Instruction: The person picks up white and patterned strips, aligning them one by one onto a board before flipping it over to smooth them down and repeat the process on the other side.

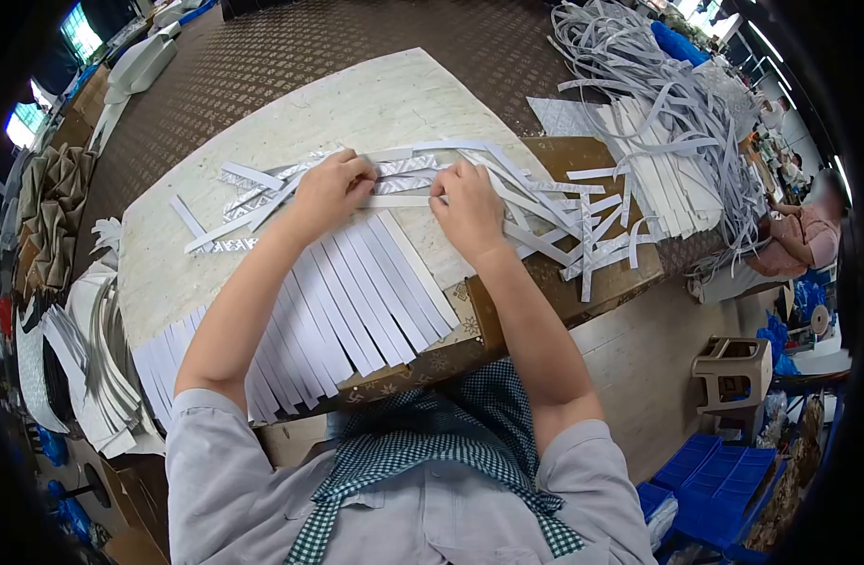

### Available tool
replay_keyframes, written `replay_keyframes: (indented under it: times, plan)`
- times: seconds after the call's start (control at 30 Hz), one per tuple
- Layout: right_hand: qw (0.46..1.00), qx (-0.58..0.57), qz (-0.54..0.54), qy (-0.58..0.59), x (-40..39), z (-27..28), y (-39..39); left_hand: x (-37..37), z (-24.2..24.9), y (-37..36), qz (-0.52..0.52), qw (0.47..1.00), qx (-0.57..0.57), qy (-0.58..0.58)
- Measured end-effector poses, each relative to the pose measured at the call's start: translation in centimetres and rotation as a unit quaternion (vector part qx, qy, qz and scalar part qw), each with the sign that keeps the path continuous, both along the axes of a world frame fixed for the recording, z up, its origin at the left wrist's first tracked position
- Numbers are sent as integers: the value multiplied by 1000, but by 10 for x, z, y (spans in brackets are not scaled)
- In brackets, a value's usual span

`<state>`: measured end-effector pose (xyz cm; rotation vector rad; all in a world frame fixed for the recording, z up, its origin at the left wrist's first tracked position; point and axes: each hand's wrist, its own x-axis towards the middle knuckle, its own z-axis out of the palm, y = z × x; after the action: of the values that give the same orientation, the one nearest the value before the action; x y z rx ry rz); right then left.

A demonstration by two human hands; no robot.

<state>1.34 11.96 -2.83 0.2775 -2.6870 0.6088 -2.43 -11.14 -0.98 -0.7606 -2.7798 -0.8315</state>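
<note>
Both hands are over a pale board [357,104] on the table. My left hand [333,193] has its fingers bent together at loose white strips [408,168]; what its fingertips hold is hidden. A little to the right, my right hand [468,205] curls its fingers and thumb at the strip ends, and its grip is too small to make out. Between the hands, strips run crosswise. Below them, a row of flat white strips [328,301] lies side by side toward the table's front edge. More loose strips [587,226] lie crossed at the right.
A tangled heap of grey-white strips [658,94] and a stack of white pieces [663,169] lie at the right. More bundles [103,358] are at the left. A seated person [799,235], a stool [733,377] and blue crates [714,476] are at the right.
</note>
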Motion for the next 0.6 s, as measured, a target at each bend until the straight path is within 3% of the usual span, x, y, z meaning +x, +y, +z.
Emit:
replay_keyframes:
  times: [0.13, 0.23, 0.37, 0.53, 0.6]
  plan:
    - [996, -40, 52, 59, 2, 0, 8, 4, -6, -19, -57, 997, 26, 47]
    - [990, -104, 31, 85, 5, 1, 12, 11, 7, -25, -4, 987, 91, -129]
    - [977, -181, 25, 113, 1, 3, 16, 12, 15, -21, 25, 963, 198, -182]
    - [939, -279, 63, 193, -8, 35, 22, 17, 38, -7, 42, 957, 269, -104]
    - [943, -288, 82, 147, -3, 50, 28, 18, 45, -2, 39, 948, 302, -96]
